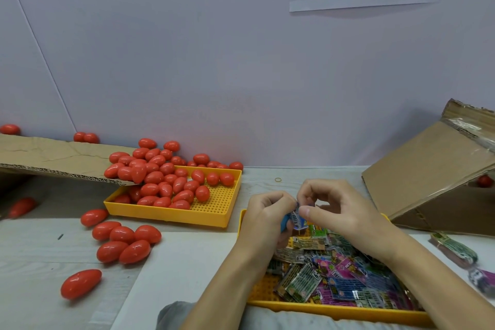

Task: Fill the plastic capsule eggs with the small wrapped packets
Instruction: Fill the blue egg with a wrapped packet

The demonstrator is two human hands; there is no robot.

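A: What are the fingers doing?

B: The right hand [340, 211] pinches a small blue packet [299, 218] with its thumb and first finger. The left hand [265, 218] curls round something blue [284, 222] and holds it against the packet. I cannot tell if that blue thing is an egg half.

A: Where are the hands?

B: Over the far end of the yellow tray of packets [337, 309], at the near edge of the table [37, 252].

A: What is in that tray?

B: Lots of wrapped packets [334, 276], green, pink and purple, all in a heap.

A: And the eggs?

B: Red eggs [160, 177] pile up in another yellow tray [214, 215], further back and to the left. Some spill off a cardboard flap [53, 160] onto that tray. More red eggs [120, 241] lie loose on the table near the left edge.

A: Anything else?

B: A cardboard box [428, 177] leans at the right side. A few packets [455, 249] lie on the table beside it.
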